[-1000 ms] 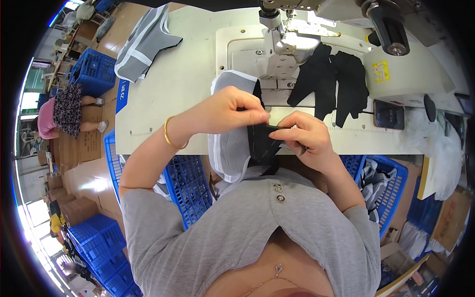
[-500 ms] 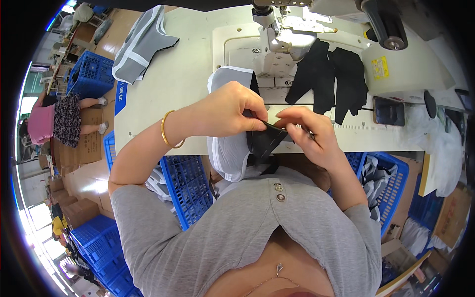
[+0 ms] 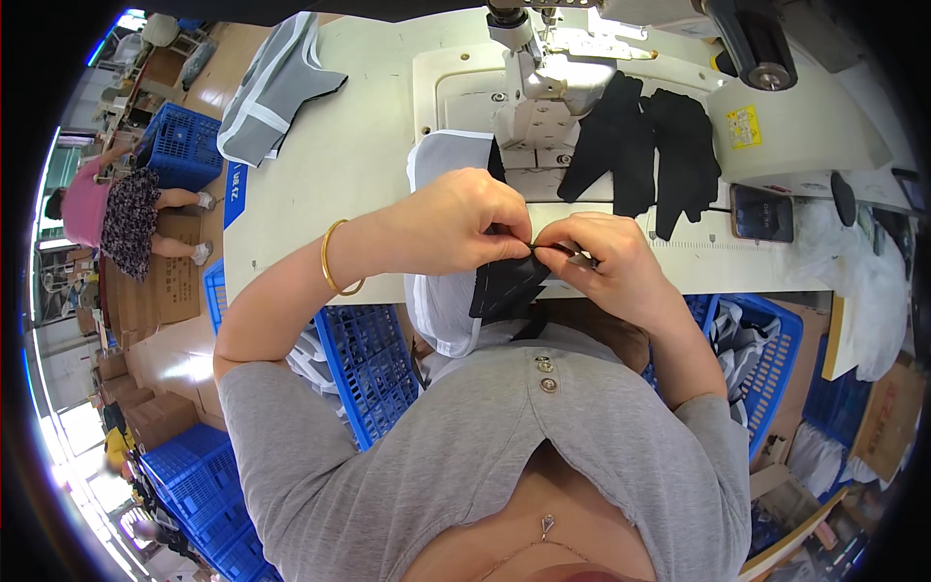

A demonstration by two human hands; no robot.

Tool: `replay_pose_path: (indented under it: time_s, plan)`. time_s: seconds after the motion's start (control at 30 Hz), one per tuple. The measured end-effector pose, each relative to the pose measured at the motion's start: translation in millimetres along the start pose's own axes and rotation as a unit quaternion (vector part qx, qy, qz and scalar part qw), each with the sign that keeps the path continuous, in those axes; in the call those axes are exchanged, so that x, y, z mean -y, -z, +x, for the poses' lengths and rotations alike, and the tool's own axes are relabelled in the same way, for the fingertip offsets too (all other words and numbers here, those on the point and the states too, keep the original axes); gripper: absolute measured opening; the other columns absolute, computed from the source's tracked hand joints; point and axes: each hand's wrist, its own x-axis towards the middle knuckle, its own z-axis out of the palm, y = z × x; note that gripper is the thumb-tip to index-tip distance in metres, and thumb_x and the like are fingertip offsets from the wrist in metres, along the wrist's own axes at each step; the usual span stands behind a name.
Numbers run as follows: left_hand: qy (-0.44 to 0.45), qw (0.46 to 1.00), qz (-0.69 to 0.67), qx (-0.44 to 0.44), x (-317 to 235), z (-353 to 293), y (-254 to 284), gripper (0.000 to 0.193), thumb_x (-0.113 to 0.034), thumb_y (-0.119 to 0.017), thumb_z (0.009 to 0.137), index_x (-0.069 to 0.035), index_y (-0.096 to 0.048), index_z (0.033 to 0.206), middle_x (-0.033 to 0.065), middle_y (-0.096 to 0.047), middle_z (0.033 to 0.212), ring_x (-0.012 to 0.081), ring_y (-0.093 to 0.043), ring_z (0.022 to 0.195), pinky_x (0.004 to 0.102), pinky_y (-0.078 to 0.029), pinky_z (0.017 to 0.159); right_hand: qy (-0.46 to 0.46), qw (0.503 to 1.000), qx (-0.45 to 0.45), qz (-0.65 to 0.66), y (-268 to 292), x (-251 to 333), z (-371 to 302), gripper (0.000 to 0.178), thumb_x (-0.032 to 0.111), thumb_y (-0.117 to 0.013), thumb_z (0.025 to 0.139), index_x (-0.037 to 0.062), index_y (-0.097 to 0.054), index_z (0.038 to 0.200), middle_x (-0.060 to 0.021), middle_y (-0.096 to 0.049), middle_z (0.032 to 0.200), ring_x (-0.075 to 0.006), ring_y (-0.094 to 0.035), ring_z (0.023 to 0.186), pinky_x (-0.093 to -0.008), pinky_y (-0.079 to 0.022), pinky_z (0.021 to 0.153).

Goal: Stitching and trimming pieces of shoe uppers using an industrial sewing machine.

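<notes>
- Fingers (image 3: 510,206) of the left hand (image 3: 461,221), thumb and forefinger, were pressed together on the upper edge of a black cloth piece (image 3: 504,289).
- That piece hung below the pinch at the near edge of the desk (image 3: 344,145); pale dashes, perhaps stitches, ran across it. Left of it was a grey piece with white edging (image 3: 441,306); whether the two were joined was hidden.
- Thumb and forefinger of the right hand (image 3: 613,257) gripped the same edge, just beside the left fingertips. Something dark at that palm was too small to identify.
- Good handling, in my judgement, called for light pinches close to the edge, the edge straight but unstretched, and the dark object turned away from the cloth.
- Writing, left to right: brown cardboard (image 3: 181,291) on the floor carried dark print; a blue label (image 3: 236,194) at the desk's left edge bore pale characters.
- Farther right, a yellow sticker (image 3: 744,126) on a white housing had print too small to read, a phone (image 3: 761,215) showed pale figures, and a cardboard box (image 3: 890,417) bore large characters.
</notes>
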Motion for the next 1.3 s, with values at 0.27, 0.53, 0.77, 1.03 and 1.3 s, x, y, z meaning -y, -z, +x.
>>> replay_pose_path:
  time_s: [0.27,0.53,0.77,1.03,1.3]
  plan:
    - [-0.072,0.965,0.151,-0.202,-13,-11,-13,0.010,-0.010,-0.074,0.082,-0.003,-0.067,0.084,0.0040,-0.059,0.074,0.0222,-0.057,0.076,0.0357,-0.043,0.077,0.009,0.998,0.052,-0.023,2,-4,-1,0.017,0.008,-0.074,0.078,0.0019,-0.067,0.093,-0.0136,-0.067,0.077,-0.0302,-0.067,0.073,-0.0379,-0.051,0.065]
    - [0.336,0.878,-0.328,-0.093,-9,-41,-19,0.032,-0.027,-0.067,0.093,-0.004,-0.063,0.070,0.0023,-0.057,0.052,0.0052,-0.045,0.042,0.0223,-0.035,0.042,0.057,0.998,0.002,-0.037,-3,-7,-4,0.011,0.007,-0.071,0.082,0.0000,-0.066,0.089,-0.0124,-0.062,0.069,-0.0286,-0.061,0.062,-0.0357,-0.047,0.057]
    - [0.337,0.824,-0.443,-0.107,0,-26,-20,0.030,-0.025,-0.067,0.093,-0.004,-0.065,0.071,0.0008,-0.057,0.053,0.0044,-0.041,0.039,0.0211,-0.030,0.038,0.037,0.997,0.040,-0.058,4,2,-6,0.024,0.000,-0.072,0.070,0.0015,-0.066,0.094,-0.0127,-0.069,0.080,-0.0296,-0.068,0.074,-0.0368,-0.054,0.067]
    - [0.131,0.939,-0.150,-0.280,2,-35,-56,0.008,-0.010,-0.071,0.087,-0.003,-0.068,0.089,0.0027,-0.064,0.074,0.0100,-0.059,0.064,0.0220,-0.046,0.059,0.031,0.998,0.023,-0.054,5,-6,-9,0.027,-0.001,-0.073,0.069,0.0015,-0.066,0.095,-0.0128,-0.069,0.081,-0.0297,-0.068,0.075,-0.0363,-0.054,0.066]
    - [-0.082,0.965,0.119,-0.217,19,-21,-25,0.017,-0.004,-0.072,0.078,-0.009,-0.059,0.087,0.0033,-0.061,0.099,0.0242,-0.055,0.113,0.0497,-0.029,0.108,0.050,0.996,0.023,-0.071,7,-5,-8,0.029,-0.003,-0.071,0.067,0.0011,-0.066,0.095,-0.0130,-0.069,0.081,-0.0295,-0.069,0.074,-0.0365,-0.054,0.066]
